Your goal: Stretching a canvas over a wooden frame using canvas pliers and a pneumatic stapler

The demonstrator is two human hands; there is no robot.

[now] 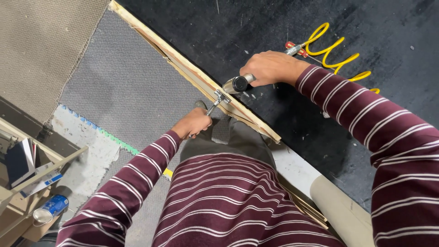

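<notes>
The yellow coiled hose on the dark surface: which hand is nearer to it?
The right hand. It grips a metal tool just left of the yellow coiled hose, nearly touching its fitting end. The left hand is farther, below-left across the wooden strip, holding a small metal piece.

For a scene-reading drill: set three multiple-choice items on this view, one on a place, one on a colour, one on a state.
1. Where does the coiled hose lie?
A. on the grey carpet
B. on the black sheet
C. on the shelf

2. What colour is that hose?
A. yellow
B. blue
C. green

3. How is the right hand?
A. open and flat
B. closed on a metal tool
C. out of view

Key: 1 B, it rests on the black sheet beyond the wooden strip; 2 A, its coils are plainly yellow; 3 B, the fingers wrap the silver tool, while the left hand grips a small metal piece.
</notes>
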